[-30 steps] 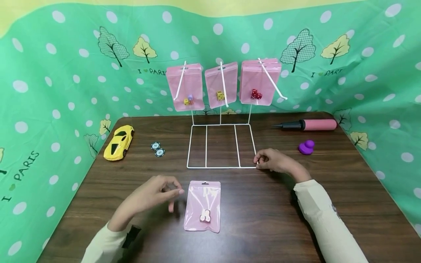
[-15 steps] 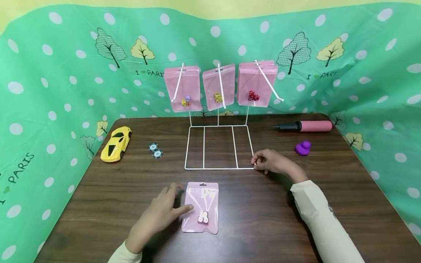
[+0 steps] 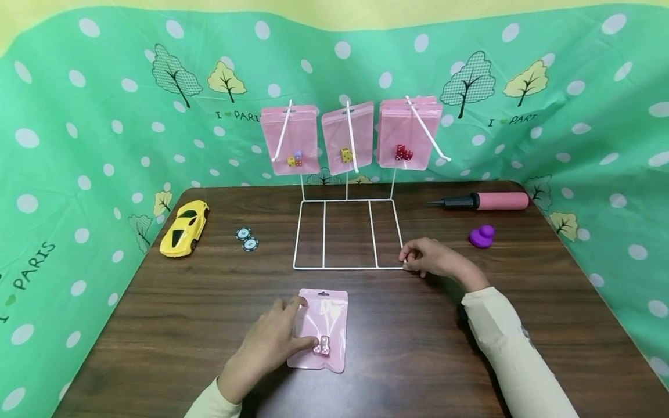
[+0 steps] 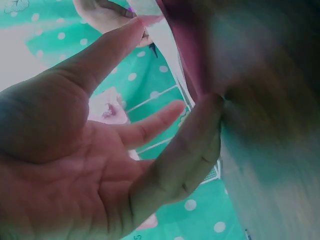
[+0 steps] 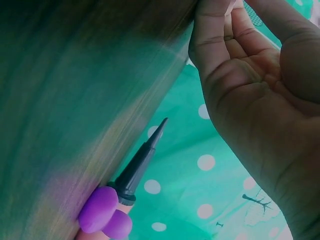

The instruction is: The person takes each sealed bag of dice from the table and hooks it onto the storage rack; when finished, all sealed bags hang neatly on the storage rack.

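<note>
Head view: left hand (image 3: 269, 345) lies flat on pink zip pouch (image 3: 319, 331), fingers (image 3: 295, 306) straight, pressing its left half, nothing gripped. Pouch flat on worktop (image 3: 157, 307), near front edge, in front of white wire rack (image 3: 347, 235); long axis runs front to back, hang-hole end points away toward rack, bottom end toward the person. Inside at bottom: small pink-white dice (image 3: 322, 346). Right hand (image 3: 431, 258) at rack base's front right corner, fingers curled, pinching the wire. Rack hooks carry three more pink pouches: left pouch (image 3: 290, 140) mixed-colour dice, middle pouch (image 3: 347, 138) yellow die, right pouch (image 3: 409, 133) red dice. Left wrist view: palm open, fingers extended, blurry.
</note>
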